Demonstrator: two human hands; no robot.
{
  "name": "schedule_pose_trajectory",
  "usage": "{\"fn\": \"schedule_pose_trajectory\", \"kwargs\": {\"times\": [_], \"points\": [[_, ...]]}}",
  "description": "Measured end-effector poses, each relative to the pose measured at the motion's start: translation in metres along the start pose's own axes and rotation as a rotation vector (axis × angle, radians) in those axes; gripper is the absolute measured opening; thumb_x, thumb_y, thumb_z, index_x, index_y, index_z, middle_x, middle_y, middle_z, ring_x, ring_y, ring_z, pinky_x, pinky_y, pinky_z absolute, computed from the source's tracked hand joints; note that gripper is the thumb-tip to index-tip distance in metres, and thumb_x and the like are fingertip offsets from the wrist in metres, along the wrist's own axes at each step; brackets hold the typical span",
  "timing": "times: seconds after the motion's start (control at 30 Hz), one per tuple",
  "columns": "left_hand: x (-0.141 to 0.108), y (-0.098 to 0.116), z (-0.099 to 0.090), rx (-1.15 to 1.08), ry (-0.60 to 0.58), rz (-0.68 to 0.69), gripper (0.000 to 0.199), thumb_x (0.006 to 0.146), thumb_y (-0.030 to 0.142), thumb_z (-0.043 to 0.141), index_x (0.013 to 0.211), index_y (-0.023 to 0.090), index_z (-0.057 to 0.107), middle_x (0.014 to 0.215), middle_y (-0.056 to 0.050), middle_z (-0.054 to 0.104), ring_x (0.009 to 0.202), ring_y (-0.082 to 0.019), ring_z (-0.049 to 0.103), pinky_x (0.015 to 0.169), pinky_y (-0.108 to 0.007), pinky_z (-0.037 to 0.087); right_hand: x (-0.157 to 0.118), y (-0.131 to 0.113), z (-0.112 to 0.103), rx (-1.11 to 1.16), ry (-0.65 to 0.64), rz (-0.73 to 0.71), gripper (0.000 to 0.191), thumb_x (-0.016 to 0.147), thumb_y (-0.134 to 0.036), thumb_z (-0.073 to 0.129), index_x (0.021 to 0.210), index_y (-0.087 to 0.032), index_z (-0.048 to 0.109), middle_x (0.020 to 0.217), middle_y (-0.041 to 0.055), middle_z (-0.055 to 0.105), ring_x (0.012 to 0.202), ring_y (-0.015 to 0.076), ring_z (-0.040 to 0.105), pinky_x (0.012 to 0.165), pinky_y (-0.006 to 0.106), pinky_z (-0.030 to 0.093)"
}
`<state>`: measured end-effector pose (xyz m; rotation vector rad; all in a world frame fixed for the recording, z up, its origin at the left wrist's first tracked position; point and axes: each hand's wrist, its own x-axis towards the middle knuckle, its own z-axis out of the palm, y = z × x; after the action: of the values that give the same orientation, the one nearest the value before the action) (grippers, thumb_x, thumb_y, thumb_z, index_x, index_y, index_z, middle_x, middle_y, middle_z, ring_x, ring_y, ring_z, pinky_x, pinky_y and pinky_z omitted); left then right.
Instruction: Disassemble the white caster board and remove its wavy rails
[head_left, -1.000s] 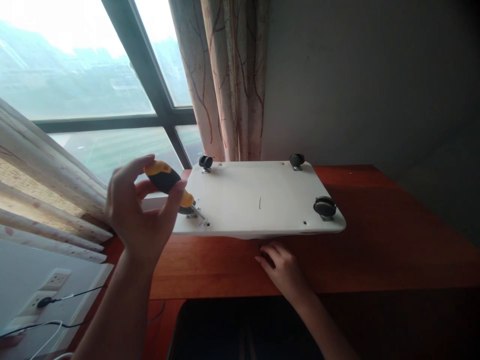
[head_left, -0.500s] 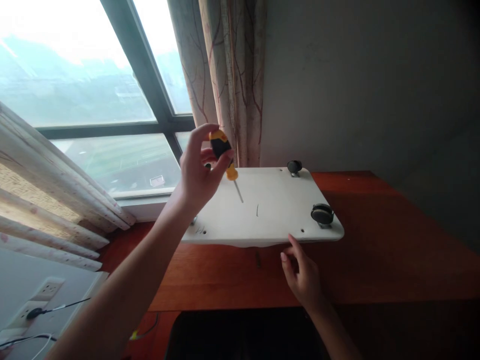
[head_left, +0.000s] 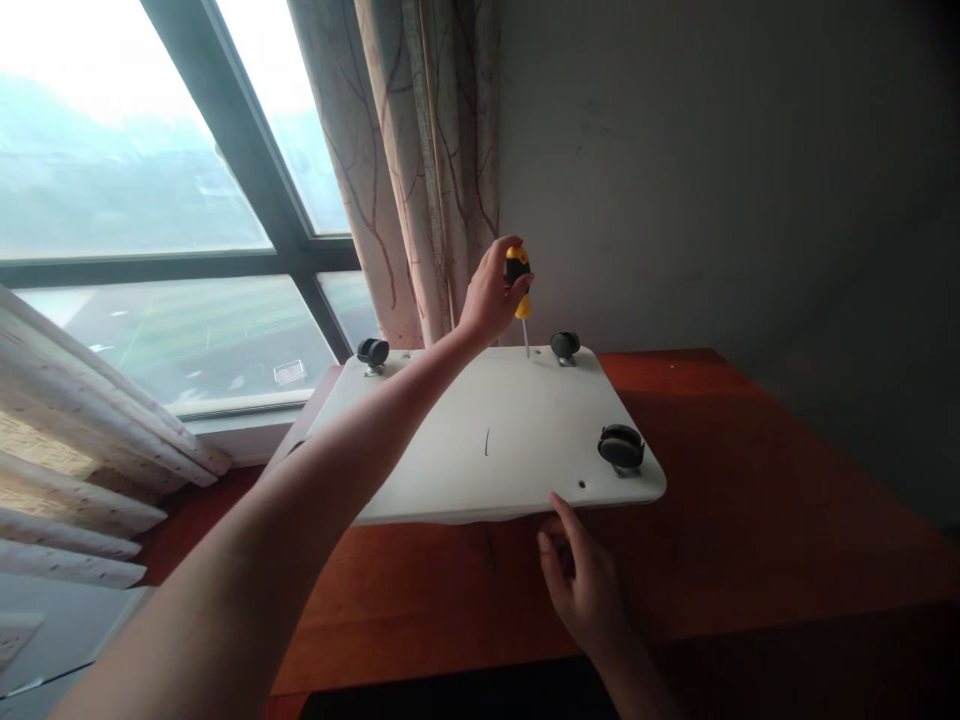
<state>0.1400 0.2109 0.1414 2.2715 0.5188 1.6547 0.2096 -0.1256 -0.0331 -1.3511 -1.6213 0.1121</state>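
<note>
2 hands in view, well apart. Grips the yellow-and-black screwdriver (head_left: 518,268) in the left hand (head_left: 489,296), shaft down, near the far edge of the white panel (head_left: 532,430), just beside a black caster (head_left: 565,346); tip contact unclear. Holds the right hand (head_left: 590,580) at the panel's near edge, thumb and index finger parted. Panel position: casters up, on the reddish-brown bench (head_left: 750,500).

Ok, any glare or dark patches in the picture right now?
Head view: window blown out white near its top; wall and right side of the table in shadow; board and screwdriver readable.
</note>
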Motion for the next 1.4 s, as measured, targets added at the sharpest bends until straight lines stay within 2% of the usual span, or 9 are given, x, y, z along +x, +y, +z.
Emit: {"fn": "schedule_pose_trajectory", "kwargs": {"times": [0.23,0.57,0.67,0.77,0.9,1.0,1.1,1.2,1.4], "points": [[0.002,-0.01,0.022,-0.003,0.005,0.02,0.048,0.092,0.017,0.061,0.135,0.031,0.046,0.127,-0.009,0.056,0.097,-0.022,0.066,0.081,-0.037,0.056,0.001,0.001,-0.001,0.046,-0.02,0.019,0.051,0.099,-0.016,0.052,0.149,-0.023,0.044,0.093,0.0046,0.072,0.079,0.0175,0.072,0.072,0.028,0.061],[0.008,-0.017,0.028,0.007,0.013,0.083,0.05,0.093,0.019,0.059,0.139,0.03,0.043,0.129,-0.009,0.056,0.105,-0.024,0.064,0.084,-0.036,0.055,0.003,-0.002,-0.003,0.067,-0.025,0.028,0.05,0.098,-0.016,0.052,0.148,-0.023,0.045,0.094,0.0049,0.073,0.081,0.0176,0.073,0.071,0.028,0.062],[0.009,-0.018,0.022,0.023,-0.011,0.094,0.05,0.094,0.021,0.056,0.141,0.03,0.041,0.132,-0.009,0.055,0.109,-0.025,0.064,0.082,-0.034,0.055,0.004,-0.002,-0.003,0.058,-0.018,0.022,0.05,0.098,-0.016,0.053,0.147,-0.023,0.045,0.098,0.0059,0.074,0.084,0.0174,0.074,0.073,0.027,0.062],[0.011,-0.015,-0.003,0.055,-0.057,0.081,0.05,0.093,0.021,0.055,0.14,0.031,0.042,0.133,-0.008,0.055,0.101,-0.023,0.066,0.075,-0.031,0.055,0.005,-0.003,-0.004,0.061,-0.013,0.03,0.048,0.098,-0.017,0.053,0.146,-0.022,0.046,0.098,0.0053,0.074,0.083,0.0172,0.074,0.073,0.027,0.062],[0.009,-0.011,-0.07,0.181,-0.031,0.014,0.05,0.086,0.021,0.059,0.134,0.031,0.049,0.128,-0.008,0.059,0.08,-0.017,0.066,0.066,-0.028,0.056,0.004,-0.003,-0.005,0.08,-0.032,0.056,0.045,0.099,-0.019,0.051,0.144,-0.021,0.048,0.092,0.0045,0.074,0.08,0.0178,0.074,0.071,0.027,0.062],[0.001,-0.012,-0.123,0.289,0.024,-0.039,0.05,0.08,0.023,0.066,0.128,0.032,0.055,0.123,-0.007,0.062,0.076,-0.017,0.065,0.065,-0.03,0.056,0.002,-0.001,-0.004,0.085,-0.037,0.067,0.043,0.1,-0.02,0.051,0.143,-0.02,0.049,0.093,0.0059,0.075,0.079,0.0186,0.075,0.071,0.028,0.063],[-0.01,-0.017,-0.158,0.351,0.066,-0.093,0.052,0.076,0.023,0.071,0.125,0.032,0.057,0.118,-0.006,0.064,0.075,-0.017,0.063,0.065,-0.032,0.056,0.001,-0.001,-0.003,0.084,-0.035,0.078,0.042,0.1,-0.021,0.051,0.141,-0.02,0.05,0.093,0.0055,0.075,0.079,0.0181,0.075,0.069,0.026,0.062],[-0.019,-0.024,-0.174,0.39,0.1,-0.142,0.052,0.074,0.025,0.075,0.122,0.031,0.057,0.118,-0.003,0.064,0.074,-0.015,0.06,0.062,-0.031,0.056,0.001,-0.001,-0.004,0.074,-0.035,0.082,0.041,0.1,-0.021,0.052,0.141,-0.02,0.051,0.091,0.0043,0.075,0.078,0.0174,0.076,0.068,0.024,0.062],[-0.024,-0.037,-0.181,0.374,0.174,-0.211,0.055,0.071,0.028,0.084,0.119,0.033,0.057,0.112,0.007,0.063,0.073,-0.01,0.052,0.067,-0.033,0.057,0.001,-0.002,-0.004,0.066,-0.025,0.075,0.041,0.1,-0.021,0.052,0.141,-0.021,0.051,0.093,0.0048,0.075,0.08,0.0172,0.075,0.069,0.024,0.062]]}}
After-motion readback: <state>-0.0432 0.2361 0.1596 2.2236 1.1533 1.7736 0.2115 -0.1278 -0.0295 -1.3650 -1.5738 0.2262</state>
